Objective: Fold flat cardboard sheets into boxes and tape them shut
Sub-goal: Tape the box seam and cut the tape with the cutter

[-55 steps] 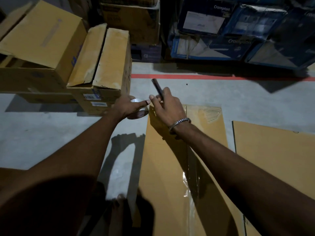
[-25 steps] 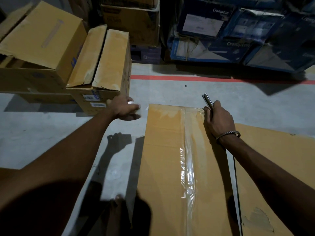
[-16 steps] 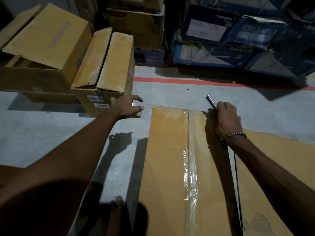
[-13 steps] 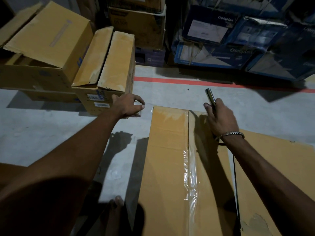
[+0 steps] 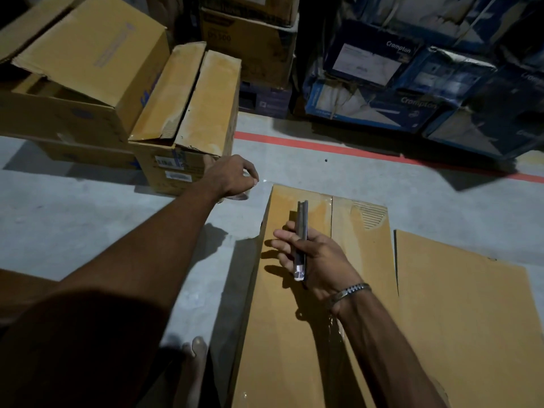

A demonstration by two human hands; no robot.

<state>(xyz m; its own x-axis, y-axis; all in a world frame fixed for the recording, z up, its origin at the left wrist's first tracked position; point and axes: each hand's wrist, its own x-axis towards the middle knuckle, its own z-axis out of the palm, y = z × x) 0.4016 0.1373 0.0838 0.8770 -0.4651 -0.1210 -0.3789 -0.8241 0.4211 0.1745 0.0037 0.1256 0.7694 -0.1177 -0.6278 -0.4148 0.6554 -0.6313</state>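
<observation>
A long brown cardboard box (image 5: 282, 334) lies in front of me, its centre seam covered with clear tape (image 5: 335, 328). My right hand (image 5: 318, 260) hovers over the box's far half and grips a slim metal cutter (image 5: 301, 240) that points away from me. My left hand (image 5: 232, 179) is off the box's far left corner, fingers curled over a roll of clear tape (image 5: 240, 196) on the floor; the roll is mostly hidden under the hand.
A flat cardboard sheet (image 5: 471, 319) lies right of the box. Brown cartons (image 5: 188, 113) stand at the far left, blue cartons (image 5: 412, 83) behind a red floor line (image 5: 323, 147). My bare foot (image 5: 195, 357) shows by the box's near left side.
My right hand has come back from the box's far right edge to its middle, turning the cutter lengthwise. My left hand stays on the tape roll.
</observation>
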